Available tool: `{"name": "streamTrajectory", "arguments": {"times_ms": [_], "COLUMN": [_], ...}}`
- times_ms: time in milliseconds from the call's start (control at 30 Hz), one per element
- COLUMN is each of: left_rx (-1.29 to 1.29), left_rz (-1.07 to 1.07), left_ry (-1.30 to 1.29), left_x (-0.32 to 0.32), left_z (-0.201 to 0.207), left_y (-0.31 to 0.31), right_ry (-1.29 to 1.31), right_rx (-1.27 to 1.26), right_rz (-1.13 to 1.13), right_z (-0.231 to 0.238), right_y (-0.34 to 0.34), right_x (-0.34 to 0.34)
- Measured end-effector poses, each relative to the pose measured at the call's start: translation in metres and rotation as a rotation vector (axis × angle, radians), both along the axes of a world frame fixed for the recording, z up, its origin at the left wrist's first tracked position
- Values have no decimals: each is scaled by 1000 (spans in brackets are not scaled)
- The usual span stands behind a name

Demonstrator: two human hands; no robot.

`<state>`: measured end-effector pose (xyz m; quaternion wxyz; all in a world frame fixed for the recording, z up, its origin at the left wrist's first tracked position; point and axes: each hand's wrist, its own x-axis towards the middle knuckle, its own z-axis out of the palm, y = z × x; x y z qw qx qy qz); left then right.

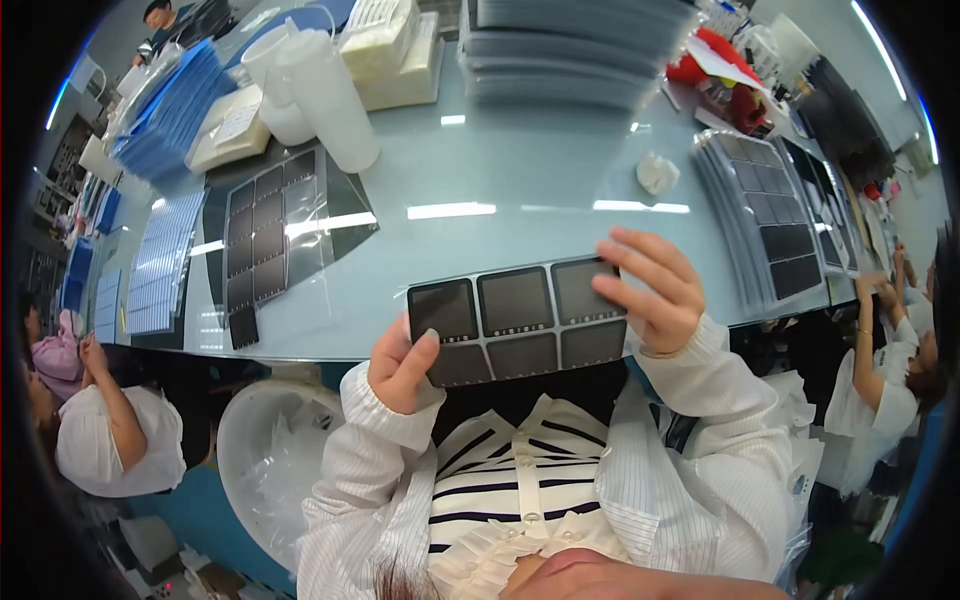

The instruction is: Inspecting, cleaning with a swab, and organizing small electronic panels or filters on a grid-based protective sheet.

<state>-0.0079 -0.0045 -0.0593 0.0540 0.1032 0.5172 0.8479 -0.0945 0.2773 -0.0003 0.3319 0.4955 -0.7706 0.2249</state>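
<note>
A flexible sheet (515, 336) with dark rectangular panels in two rows of three is held over the table's near edge. My left hand (400, 372) is closed on its left edge, thumb on top; the fingers beneath are hidden. At the right edge is my right hand (660, 295), its fingers bent over the upper corner and slightly blurred; what lies behind the sheet there is hidden. Similar dark-panelled sheets (257, 235) lie on the table to the left. To the right stands a stack of such sheets (765, 215) with clear layers between.
A white bottle (330, 100), blue sheet stacks (175, 110) and pale blocks (395, 65) stand at the back left. A tall stack of sheets (570, 50) is at the back. A crumpled white wad (657, 173) lies right of centre. Below left is a white bin (262, 450). People sit on both sides.
</note>
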Motion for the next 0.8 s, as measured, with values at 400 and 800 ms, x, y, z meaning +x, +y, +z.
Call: {"name": "streamTrajectory", "arguments": {"times_ms": [400,800], "left_rx": [-261,-535], "left_rz": [135,88], "left_ry": [91,181], "left_x": [0,1], "left_z": [24,35], "left_y": [25,14], "right_ry": [-1461,-1456], "right_rx": [-885,-598], "right_rz": [-58,-182], "right_z": [-20,-6], "right_y": [5,26], "right_x": [30,43]}}
